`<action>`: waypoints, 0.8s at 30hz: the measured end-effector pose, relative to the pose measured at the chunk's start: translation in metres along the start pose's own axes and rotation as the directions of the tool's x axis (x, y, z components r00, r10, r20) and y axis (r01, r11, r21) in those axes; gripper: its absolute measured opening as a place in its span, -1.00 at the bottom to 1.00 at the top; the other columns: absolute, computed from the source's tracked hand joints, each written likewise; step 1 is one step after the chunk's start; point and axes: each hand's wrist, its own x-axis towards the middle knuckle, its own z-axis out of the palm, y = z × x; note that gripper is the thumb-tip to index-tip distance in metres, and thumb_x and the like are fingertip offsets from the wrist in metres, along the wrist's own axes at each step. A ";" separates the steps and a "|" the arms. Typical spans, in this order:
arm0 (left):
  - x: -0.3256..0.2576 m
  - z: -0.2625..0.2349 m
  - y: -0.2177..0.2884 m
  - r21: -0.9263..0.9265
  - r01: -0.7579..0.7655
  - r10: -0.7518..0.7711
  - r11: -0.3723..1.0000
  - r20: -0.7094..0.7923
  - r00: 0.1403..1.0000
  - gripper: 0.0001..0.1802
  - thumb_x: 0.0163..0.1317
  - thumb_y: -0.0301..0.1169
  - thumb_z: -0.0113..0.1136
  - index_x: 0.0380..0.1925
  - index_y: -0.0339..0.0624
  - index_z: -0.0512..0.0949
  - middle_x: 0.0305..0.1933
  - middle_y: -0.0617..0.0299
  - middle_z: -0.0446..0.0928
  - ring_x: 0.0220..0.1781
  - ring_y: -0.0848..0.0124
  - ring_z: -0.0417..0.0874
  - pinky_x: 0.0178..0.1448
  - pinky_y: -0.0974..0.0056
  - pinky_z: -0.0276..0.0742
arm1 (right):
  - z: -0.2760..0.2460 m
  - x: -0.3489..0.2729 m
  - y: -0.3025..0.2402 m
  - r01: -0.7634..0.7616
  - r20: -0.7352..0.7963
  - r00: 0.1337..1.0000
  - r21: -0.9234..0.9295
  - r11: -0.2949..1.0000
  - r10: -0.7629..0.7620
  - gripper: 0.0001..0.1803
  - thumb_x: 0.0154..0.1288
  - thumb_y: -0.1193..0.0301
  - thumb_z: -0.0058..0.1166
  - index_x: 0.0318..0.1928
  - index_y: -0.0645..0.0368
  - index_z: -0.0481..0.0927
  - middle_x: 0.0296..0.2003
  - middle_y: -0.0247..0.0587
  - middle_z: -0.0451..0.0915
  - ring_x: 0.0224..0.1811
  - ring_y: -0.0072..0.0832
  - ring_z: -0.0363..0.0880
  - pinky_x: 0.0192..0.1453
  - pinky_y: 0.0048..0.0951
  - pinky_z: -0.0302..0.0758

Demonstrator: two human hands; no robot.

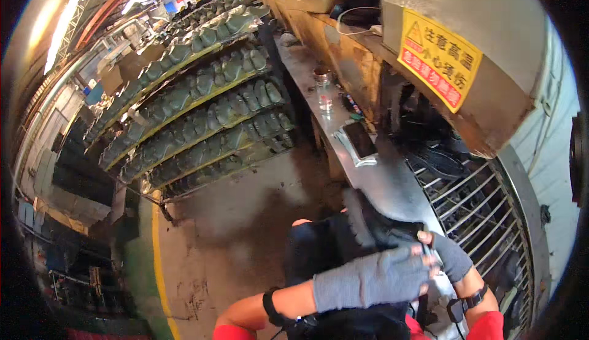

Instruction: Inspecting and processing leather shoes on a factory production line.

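Note:
A black shoe [388,224] with a thick ridged sole lies tilted across my lap, beside the metal bench. My right hand [452,258], in a grey fingerless glove, is closed at the shoe's near end, thumb at its edge. My left hand [383,278], gloved alike, reaches across from the left. Its fingers curl in close to the right hand, around a small pale, shiny thing [434,256] whose kind I cannot make out. Both hands partly hide the shoe's near end.
On the metal bench [392,186] stand a glass jar [324,91] and a dark phone-like slab [359,140] on papers. To the right, a metal-barred rack [472,208] runs below a machine housing with a yellow warning label [438,57]. A multi-tier rack [196,104] of shoe-shaped pieces stands at left.

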 end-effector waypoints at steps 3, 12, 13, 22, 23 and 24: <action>-0.013 -0.041 -0.039 -0.278 0.281 -0.267 0.919 0.087 0.960 -0.42 0.17 -0.16 0.47 0.21 0.02 0.61 0.32 0.17 0.59 0.38 0.20 0.59 0.41 0.14 0.53 | 0.049 -0.018 0.006 0.419 -0.236 0.744 -0.565 0.711 -0.626 -0.27 0.31 0.04 0.37 0.27 0.38 0.60 -0.03 -0.10 0.75 -0.08 -0.39 0.76 0.06 -0.33 0.73; -0.158 0.000 0.016 -0.448 0.795 -0.821 0.409 0.199 0.535 -0.68 0.33 -0.36 0.42 0.06 -0.16 0.76 -0.15 0.05 0.75 -0.14 0.18 0.80 0.00 0.16 0.69 | -0.150 -0.260 0.010 -0.633 -0.391 -0.194 -0.650 0.420 -0.900 -0.64 0.22 0.24 0.41 -0.10 0.20 0.67 -0.30 -0.09 0.71 -0.29 -0.25 0.68 -0.21 -0.23 0.53; -0.161 0.004 0.020 -0.486 0.841 -0.878 0.237 0.263 0.400 -0.71 0.35 -0.38 0.40 0.04 -0.20 0.76 -0.18 0.04 0.75 -0.15 0.21 0.79 -0.03 0.18 0.67 | -0.151 -0.264 0.015 -0.631 -0.399 -0.203 -0.645 0.431 -0.894 -0.64 0.22 0.24 0.41 -0.10 0.20 0.67 -0.30 -0.09 0.71 -0.29 -0.25 0.68 -0.21 -0.23 0.53; -0.127 0.060 0.015 -0.342 0.933 -0.804 0.108 0.522 0.284 -0.77 0.38 -0.40 0.40 -0.07 -0.23 0.59 -0.21 0.18 0.67 -0.21 0.36 0.70 -0.03 0.26 0.63 | -0.095 -0.028 -0.051 -0.321 0.138 0.495 -0.888 -0.328 -0.858 -0.40 0.26 -0.01 0.36 0.14 0.17 0.69 0.45 0.25 0.41 0.48 0.12 0.41 0.51 -0.01 0.41; -0.145 0.075 0.015 -0.440 0.897 -0.817 0.039 0.503 0.281 -0.78 0.39 -0.40 0.39 -0.07 -0.23 0.59 -0.22 0.20 0.66 -0.20 0.39 0.69 -0.02 0.27 0.63 | -0.091 0.001 -0.071 -0.306 0.247 0.486 -0.851 -0.427 -0.839 -0.40 0.28 -0.01 0.30 0.10 0.23 0.69 0.44 0.29 0.40 0.49 0.19 0.37 0.52 0.04 0.38; -0.152 0.083 0.015 -0.538 0.843 -0.823 -0.027 0.491 0.287 -0.79 0.40 -0.40 0.39 -0.08 -0.22 0.59 -0.24 0.23 0.66 -0.19 0.43 0.68 -0.01 0.28 0.63 | -0.094 0.019 -0.100 -0.382 0.353 0.460 -0.750 -0.541 -0.815 -0.46 0.25 0.05 0.30 0.04 0.25 0.69 0.43 0.31 0.41 0.48 0.21 0.36 0.51 0.09 0.38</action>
